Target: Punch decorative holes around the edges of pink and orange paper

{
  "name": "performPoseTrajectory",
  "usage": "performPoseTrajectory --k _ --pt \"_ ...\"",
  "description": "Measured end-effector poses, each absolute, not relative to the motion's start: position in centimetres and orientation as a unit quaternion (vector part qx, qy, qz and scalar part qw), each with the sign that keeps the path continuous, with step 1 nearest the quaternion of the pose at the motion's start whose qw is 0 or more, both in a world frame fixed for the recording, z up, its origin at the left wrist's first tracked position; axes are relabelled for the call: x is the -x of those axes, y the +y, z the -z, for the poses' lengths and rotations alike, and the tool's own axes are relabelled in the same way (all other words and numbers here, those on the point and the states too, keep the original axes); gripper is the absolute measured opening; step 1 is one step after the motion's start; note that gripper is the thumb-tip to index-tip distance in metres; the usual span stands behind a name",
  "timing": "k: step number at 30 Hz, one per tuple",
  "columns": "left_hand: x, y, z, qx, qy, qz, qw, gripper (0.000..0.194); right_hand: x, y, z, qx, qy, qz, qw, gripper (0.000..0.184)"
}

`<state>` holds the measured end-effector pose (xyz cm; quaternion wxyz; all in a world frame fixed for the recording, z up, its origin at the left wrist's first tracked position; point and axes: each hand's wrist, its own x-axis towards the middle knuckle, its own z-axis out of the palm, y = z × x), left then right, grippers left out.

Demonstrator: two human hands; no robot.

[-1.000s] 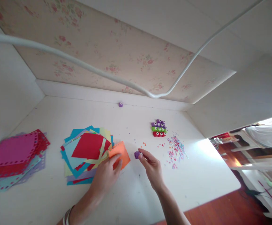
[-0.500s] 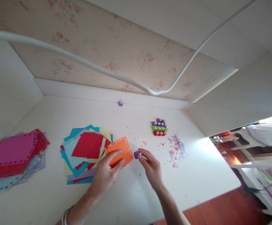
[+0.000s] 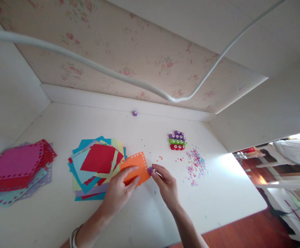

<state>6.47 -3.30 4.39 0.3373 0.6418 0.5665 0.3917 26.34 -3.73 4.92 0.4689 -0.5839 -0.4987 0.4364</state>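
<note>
Between its thumb and fingers, my left hand (image 3: 121, 189) holds an orange sheet of paper (image 3: 136, 168), with small holes punched along its far and right edges. My right hand (image 3: 167, 184) grips a small purple craft punch (image 3: 150, 170) that has a white-and-black knob. The sheet's right edge meets the punch; how far it sits in the slot is too small to tell. Just left of the orange sheet lies a loose pile of coloured paper (image 3: 98, 158) with a red sheet on top.
Several purple, green and red punches (image 3: 177, 140) stand grouped at the back right, beside scattered paper confetti (image 3: 195, 162). One more purple punch (image 3: 135, 113) is near the back wall. Sheets with punched borders (image 3: 18, 162) lie stacked far left. A white cable (image 3: 108, 71) crosses above the table.
My left hand has turned the orange sheet and brought it right, so its right edge now reaches the punch. More holes show along its edges. My right hand has stayed nearly in place.
</note>
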Motion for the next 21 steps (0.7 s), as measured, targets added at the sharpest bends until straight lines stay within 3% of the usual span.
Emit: performPoseTrajectory --k 21 --pt "-6.47 -3.22 -4.09 -0.651 0.566 -0.392 0.320 0.024 -26.36 -3.64 -4.76 0.579 -0.535 -0.414 0.455 0.022"
